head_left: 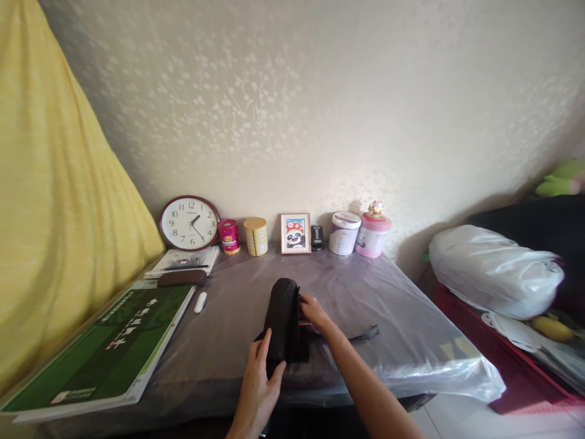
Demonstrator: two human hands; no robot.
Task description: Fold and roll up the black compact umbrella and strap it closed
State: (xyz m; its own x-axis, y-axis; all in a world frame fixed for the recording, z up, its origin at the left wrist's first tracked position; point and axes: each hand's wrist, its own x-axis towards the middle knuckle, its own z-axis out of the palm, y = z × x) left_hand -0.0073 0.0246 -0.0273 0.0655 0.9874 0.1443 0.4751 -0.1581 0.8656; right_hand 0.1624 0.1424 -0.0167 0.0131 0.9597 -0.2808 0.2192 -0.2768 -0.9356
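A black fabric roll [281,320] lies lengthwise near the front middle of the table, with a loose flap along its right side. My left hand [261,375] grips its near end, thumb and fingers apart around it. At the right side, my right hand [312,312] has its fingers closed at the fabric's edge; the fingertips are partly hidden behind the material. A dark strap [365,333] stretches out to the right from under my right forearm, its end resting on the table.
The plastic-covered table [219,341] carries a green drawing pad [100,341], a brown case [181,278] and a small white object [200,302] on the left. A clock [189,222], several cans and tubs, and a framed panda picture [295,234] line the wall. A white bag [493,268] sits at right.
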